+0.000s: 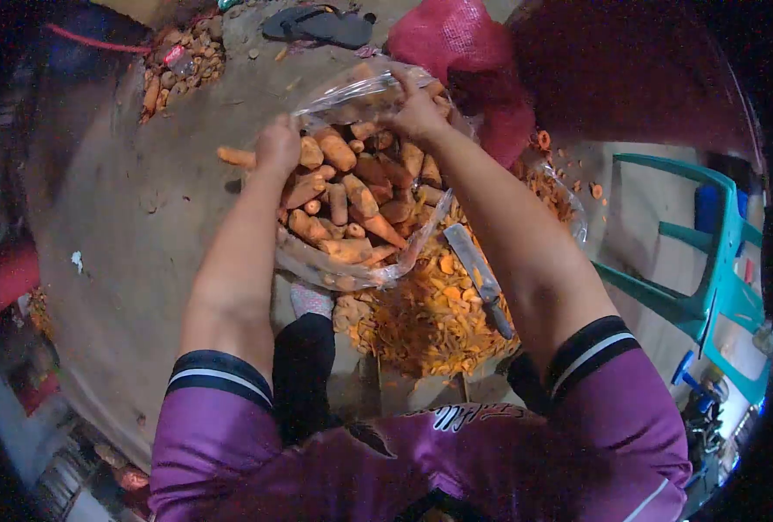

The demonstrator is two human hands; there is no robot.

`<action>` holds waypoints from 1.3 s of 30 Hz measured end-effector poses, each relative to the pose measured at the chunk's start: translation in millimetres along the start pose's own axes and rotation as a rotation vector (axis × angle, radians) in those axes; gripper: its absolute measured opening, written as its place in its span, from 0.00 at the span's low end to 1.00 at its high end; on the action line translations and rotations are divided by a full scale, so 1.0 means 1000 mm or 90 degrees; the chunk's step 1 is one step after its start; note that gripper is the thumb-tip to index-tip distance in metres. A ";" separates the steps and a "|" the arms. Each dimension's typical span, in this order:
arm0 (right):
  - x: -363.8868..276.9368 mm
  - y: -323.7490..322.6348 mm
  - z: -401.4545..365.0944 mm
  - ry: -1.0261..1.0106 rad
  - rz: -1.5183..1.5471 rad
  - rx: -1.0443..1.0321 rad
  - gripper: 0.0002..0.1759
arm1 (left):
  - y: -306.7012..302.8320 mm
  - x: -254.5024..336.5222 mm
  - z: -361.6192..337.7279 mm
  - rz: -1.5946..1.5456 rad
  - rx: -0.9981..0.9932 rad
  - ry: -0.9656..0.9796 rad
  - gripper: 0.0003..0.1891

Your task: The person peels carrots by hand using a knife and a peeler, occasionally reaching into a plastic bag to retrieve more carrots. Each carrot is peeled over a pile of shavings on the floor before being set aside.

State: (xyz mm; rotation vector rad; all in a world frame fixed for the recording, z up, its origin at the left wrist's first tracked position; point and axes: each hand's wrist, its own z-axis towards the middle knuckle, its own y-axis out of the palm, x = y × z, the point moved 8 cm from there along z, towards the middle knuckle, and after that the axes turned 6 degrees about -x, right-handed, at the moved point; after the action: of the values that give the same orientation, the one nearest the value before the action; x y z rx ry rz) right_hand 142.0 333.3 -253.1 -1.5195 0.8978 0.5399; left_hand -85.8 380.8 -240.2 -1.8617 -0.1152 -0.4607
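A clear plastic bag (343, 277) full of carrots (360, 196) stands with its mouth wide between my arms. At its left rim my left hand (279, 146) is closed on the plastic. My right hand (417, 109) grips the far rim on the right, fingers curled over the film. One carrot (236, 157) pokes out beyond my left hand. Below the bag, carrot peelings and slices (430, 317) lie in a heap. A knife (473, 265) with a wide blade and dark handle rests on that heap, under my right forearm.
A red mesh sack (452, 39) stands behind the bag. Flip-flops (321, 26) lie at the back, and a pile of carrot scraps (191, 61) sits far left. On the right are a green plastic chair (721, 235) and more scraps (547, 187) with clear plastic.
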 end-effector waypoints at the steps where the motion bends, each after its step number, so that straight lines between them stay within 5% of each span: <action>1: -0.015 -0.001 -0.004 -0.059 -0.216 0.054 0.42 | 0.001 0.005 -0.001 -0.014 -0.042 0.010 0.13; 2: -0.031 0.002 -0.010 -0.122 -0.430 0.111 0.44 | 0.001 0.010 -0.002 -0.028 -0.082 0.022 0.13; 3: -0.051 -0.005 -0.022 0.000 -0.421 -0.081 0.45 | -0.004 0.019 -0.007 -0.036 -0.090 0.059 0.12; 6: -0.068 -0.003 -0.025 -0.064 -0.517 0.012 0.46 | -0.015 0.042 -0.034 -0.061 -0.077 0.190 0.10; 8: -0.061 0.008 -0.013 -0.025 -0.481 -0.147 0.42 | -0.020 0.056 -0.053 -0.092 -0.017 0.294 0.09; 10: -0.046 0.025 0.005 0.022 -0.375 -0.364 0.36 | -0.012 0.056 -0.062 -0.052 -0.090 0.305 0.09; 12: -0.083 0.003 -0.013 -0.188 -0.501 -0.311 0.28 | -0.023 0.069 -0.080 -0.088 -0.141 0.321 0.09; 15: -0.119 -0.034 -0.065 -0.441 -0.577 0.045 0.19 | -0.044 0.088 -0.116 -0.079 -0.190 0.329 0.13; 17: -0.119 -0.038 -0.109 -0.469 -0.586 0.050 0.15 | -0.036 0.090 -0.157 0.103 -0.271 0.338 0.11; 20: -0.102 -0.018 -0.194 -0.328 -0.592 -0.424 0.10 | -0.005 0.081 -0.215 -0.039 -0.286 0.442 0.11; 22: -0.084 -0.005 -0.216 -0.320 -0.479 -0.418 0.08 | 0.032 0.070 -0.236 -0.013 -0.366 0.390 0.12; 25: -0.068 0.009 -0.219 -0.272 -0.397 -0.430 0.09 | 0.034 0.096 -0.229 0.119 -0.484 0.482 0.13; 27: -0.067 0.014 -0.216 -0.233 -0.379 -0.438 0.10 | 0.007 0.101 -0.186 -0.029 -0.414 0.336 0.16; 29: -0.062 0.022 -0.210 -0.222 -0.388 -0.462 0.10 | -0.030 0.102 -0.123 -0.217 -0.178 0.256 0.17; 32: -0.065 0.031 -0.204 -0.221 -0.389 -0.441 0.09 | -0.062 0.119 -0.045 -0.215 0.168 0.327 0.19; 35: -0.064 0.030 -0.204 -0.235 -0.386 -0.420 0.09 | -0.021 0.148 -0.020 -0.509 -0.036 0.272 0.22; 38: -0.077 0.013 -0.216 -0.245 -0.390 -0.396 0.08 | 0.008 0.162 -0.048 -0.344 -0.196 0.210 0.26; 39: -0.068 0.017 -0.222 -0.271 -0.407 -0.386 0.08 | -0.002 0.166 -0.068 -0.299 -0.123 0.294 0.26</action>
State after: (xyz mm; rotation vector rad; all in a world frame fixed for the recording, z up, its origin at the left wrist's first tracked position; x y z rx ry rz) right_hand 52.5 132.8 -174.6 -2.0058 -0.1226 0.6506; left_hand 48.5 293.7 -158.7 -1.8622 -0.2012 -1.2501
